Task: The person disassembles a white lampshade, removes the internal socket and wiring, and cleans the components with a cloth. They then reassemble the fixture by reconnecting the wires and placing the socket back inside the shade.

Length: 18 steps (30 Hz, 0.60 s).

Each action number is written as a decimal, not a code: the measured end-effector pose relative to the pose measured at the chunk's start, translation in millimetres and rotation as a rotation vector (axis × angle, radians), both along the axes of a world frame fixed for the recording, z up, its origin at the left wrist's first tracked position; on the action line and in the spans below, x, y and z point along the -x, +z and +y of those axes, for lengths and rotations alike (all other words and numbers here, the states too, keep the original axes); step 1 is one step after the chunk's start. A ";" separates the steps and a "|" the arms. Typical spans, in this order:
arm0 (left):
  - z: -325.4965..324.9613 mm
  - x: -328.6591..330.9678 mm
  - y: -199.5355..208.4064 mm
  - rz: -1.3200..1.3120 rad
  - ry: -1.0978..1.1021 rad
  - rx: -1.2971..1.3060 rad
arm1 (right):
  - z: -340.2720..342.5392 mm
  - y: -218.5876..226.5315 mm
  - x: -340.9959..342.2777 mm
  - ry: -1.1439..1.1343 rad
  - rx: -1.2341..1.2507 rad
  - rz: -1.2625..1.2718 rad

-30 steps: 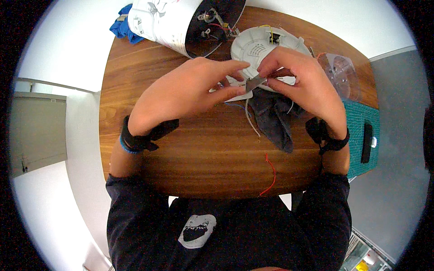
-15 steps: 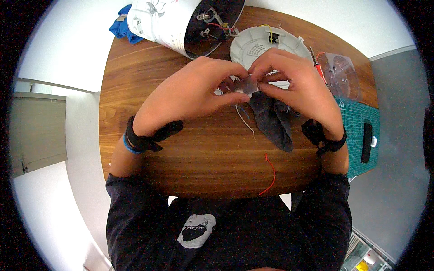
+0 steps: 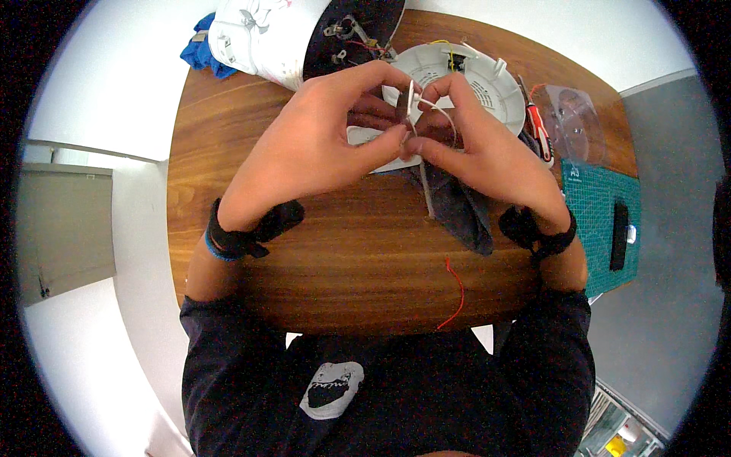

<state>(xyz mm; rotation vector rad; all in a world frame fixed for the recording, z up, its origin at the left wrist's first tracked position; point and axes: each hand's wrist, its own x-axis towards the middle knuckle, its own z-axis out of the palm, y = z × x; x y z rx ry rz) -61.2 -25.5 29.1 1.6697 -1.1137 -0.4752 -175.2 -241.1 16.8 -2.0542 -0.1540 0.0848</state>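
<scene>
Centrally, we see the left hand (image 3: 324, 141) and right hand (image 3: 476, 145) meeting fingertip to fingertip, both pinching a small white plastic part (image 3: 412, 99) with a pale wire (image 3: 442, 114) above the wooden table (image 3: 343, 259). Behind them lie a white round housing (image 3: 487, 80) and a white appliance body (image 3: 282, 34). Bare wood extends toward the near edge, where a red wire (image 3: 454, 293) lies; a green cutting mat (image 3: 594, 221) overhangs the right edge.
</scene>
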 end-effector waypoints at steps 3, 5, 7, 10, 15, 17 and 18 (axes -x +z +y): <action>1.0 -2.6 -1.2 -0.029 -0.044 0.014 | -1.8 15.5 -1.3 0.007 0.033 0.129; 0.7 -6.0 -5.6 -0.061 -0.077 0.058 | -2.0 20.3 -1.0 0.008 0.112 0.097; -0.2 -3.4 -3.2 -0.040 -0.083 0.048 | -4.5 10.6 0.2 0.015 0.196 -0.080; -0.8 1.8 3.6 -0.012 -0.061 0.018 | -9.8 -1.2 -3.1 0.048 0.248 -0.204; -1.7 1.3 1.9 0.003 -0.011 -0.025 | -10.2 5.8 -2.0 0.081 0.307 -0.128; 1.8 -2.3 -0.6 -0.086 -0.004 -0.038 | -9.8 10.7 -2.5 0.093 0.333 -0.073; 2.9 -3.0 0.2 -0.107 0.001 -0.073 | -8.3 21.1 -1.8 0.092 0.363 -0.022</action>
